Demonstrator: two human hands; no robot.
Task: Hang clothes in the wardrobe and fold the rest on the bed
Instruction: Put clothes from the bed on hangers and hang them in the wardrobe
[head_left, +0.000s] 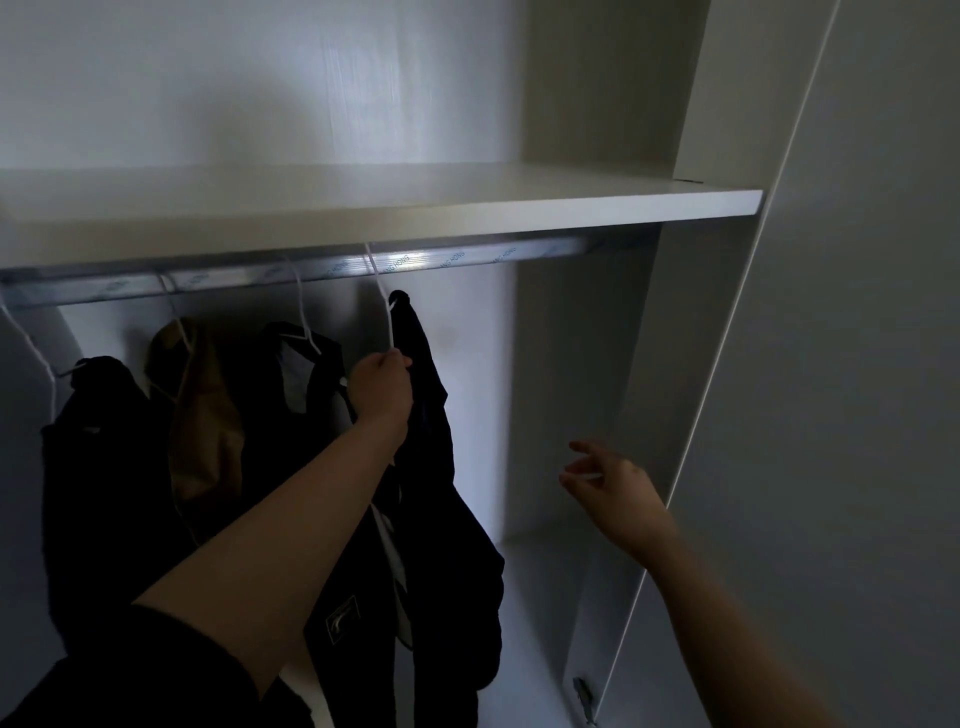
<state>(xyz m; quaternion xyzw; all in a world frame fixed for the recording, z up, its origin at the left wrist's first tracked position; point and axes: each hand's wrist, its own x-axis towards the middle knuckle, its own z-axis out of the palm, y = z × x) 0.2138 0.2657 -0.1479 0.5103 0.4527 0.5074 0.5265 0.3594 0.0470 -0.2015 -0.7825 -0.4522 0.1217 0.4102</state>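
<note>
While hooked on the wardrobe rail (467, 260), white hanger (382, 288) carries a dark garment (431, 467), rightmost of the hung pieces. Left hand (382, 387): fingers curled round the hanger's neck. Right hand (610, 483): fingers loosely spread, holding nothing, right of the garment.

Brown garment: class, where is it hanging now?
In the head view, the brown garment hangs left of centre on the rail, between a black garment and a dark jacket.
</note>
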